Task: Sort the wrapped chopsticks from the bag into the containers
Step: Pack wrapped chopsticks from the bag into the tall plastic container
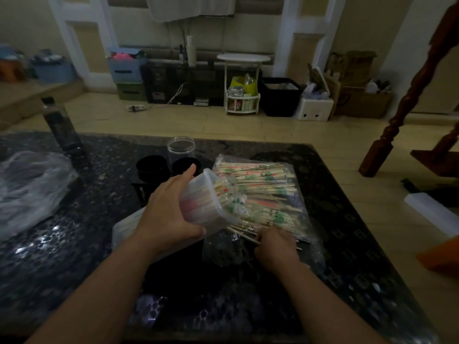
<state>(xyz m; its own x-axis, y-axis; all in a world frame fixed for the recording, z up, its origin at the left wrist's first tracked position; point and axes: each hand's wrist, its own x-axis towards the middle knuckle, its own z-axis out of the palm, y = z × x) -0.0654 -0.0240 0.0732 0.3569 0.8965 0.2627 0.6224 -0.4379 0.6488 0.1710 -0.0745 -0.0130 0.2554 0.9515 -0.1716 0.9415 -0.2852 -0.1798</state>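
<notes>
Gripping a tilted translucent container [198, 204] of colourfully wrapped chopsticks [260, 181], left hand [171, 209]; right hand [275, 247] pinching several chopsticks.

Dim, soft-focus view; edges bend, glare spots on the tabletop [37, 247].

at the far left of your dark speckled table [74, 269] a dark bottle [60, 125] stands upright, with a crumpled plastic sheet [29, 187] lying just near of it. along the far wall you have a blue crate [126, 68] stacked on a green crate [130, 91], a power strip [136, 108] on the floor, a white side table [243, 58], then a black bin [280, 98] and a white foam box [314, 108] to its right. a carved wooden post [407, 95] rises at the right.
</notes>
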